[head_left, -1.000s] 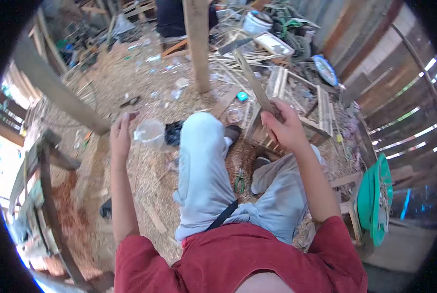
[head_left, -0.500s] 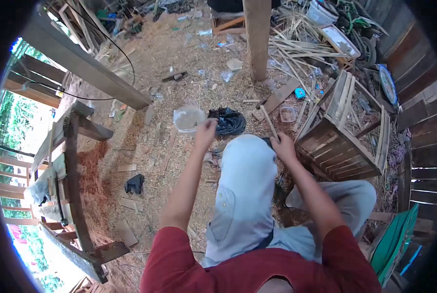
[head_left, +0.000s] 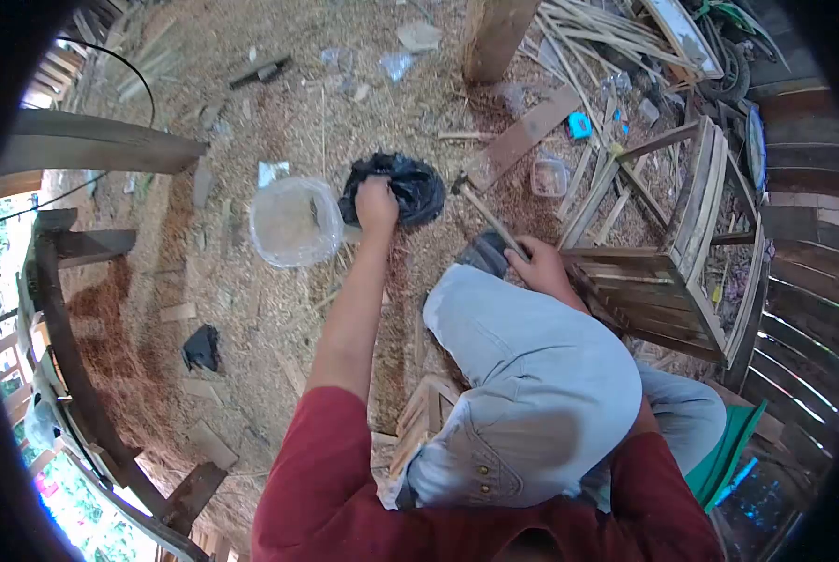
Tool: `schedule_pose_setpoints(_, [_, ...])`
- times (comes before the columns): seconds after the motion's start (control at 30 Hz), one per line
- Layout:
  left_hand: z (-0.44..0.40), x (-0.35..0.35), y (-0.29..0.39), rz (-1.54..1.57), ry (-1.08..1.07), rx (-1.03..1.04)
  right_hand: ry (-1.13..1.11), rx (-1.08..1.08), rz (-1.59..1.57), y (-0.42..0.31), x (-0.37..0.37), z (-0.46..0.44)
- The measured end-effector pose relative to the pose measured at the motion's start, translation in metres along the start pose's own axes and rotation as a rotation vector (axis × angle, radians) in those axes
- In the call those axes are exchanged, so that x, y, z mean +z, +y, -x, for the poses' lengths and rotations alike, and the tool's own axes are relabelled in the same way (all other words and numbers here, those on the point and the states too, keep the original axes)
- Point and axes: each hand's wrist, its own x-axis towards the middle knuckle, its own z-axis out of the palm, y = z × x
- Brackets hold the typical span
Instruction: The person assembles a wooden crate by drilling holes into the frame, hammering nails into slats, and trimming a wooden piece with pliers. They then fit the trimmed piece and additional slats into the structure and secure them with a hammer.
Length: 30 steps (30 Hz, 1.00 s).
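Observation:
My left hand (head_left: 377, 199) reaches into the opening of a crumpled black plastic bag (head_left: 419, 195) on the ground; its fingertips are hidden there. Just left of that bag sits a round clear plastic container (head_left: 296, 223). In my right hand (head_left: 539, 269) is a hammer (head_left: 488, 214), gripped by its wooden handle, with the head pointing away from me and to the left. The fingers wrap round the handle beside my raised knee. To the right of this hand stands a slatted wooden frame (head_left: 635, 267).
Wood shavings and scraps cover the ground. A wooden post (head_left: 496, 42) rises ahead, with thin strips (head_left: 607, 37) piled to its right. A flat board (head_left: 524, 138), a blue tape measure (head_left: 579, 125) and a small clear tub (head_left: 549, 176) lie beyond the hammer. Another black bag (head_left: 200, 347) lies left.
My left hand has moved from beside the clear container into the black bag. The right hand still holds the hammer. My view and my legs have shifted.

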Motion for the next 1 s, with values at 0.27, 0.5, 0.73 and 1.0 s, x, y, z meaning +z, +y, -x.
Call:
schedule_pose_setpoints(0.27, [0.001, 0.019, 0.002, -0.287, -0.128, -0.14, -0.027, 0.045, 0.028, 0.0, 0.021, -0.039])
schedule_pose_setpoints(0.5, [0.005, 0.017, -0.013, -0.158, -0.111, -0.185, -0.089, -0.026, -0.012, -0.03, 0.028, -0.036])
schedule_pose_setpoints(0.73, [0.016, -0.01, 0.003, 0.126, 0.014, -0.266, -0.08, 0.022, -0.063, -0.049, -0.008, -0.003])
schedule_pose_setpoints(1.0, [0.041, -0.047, 0.032, 0.478, 0.305, -0.276, 0.189, -0.006, -0.131, -0.057, -0.055, 0.078])
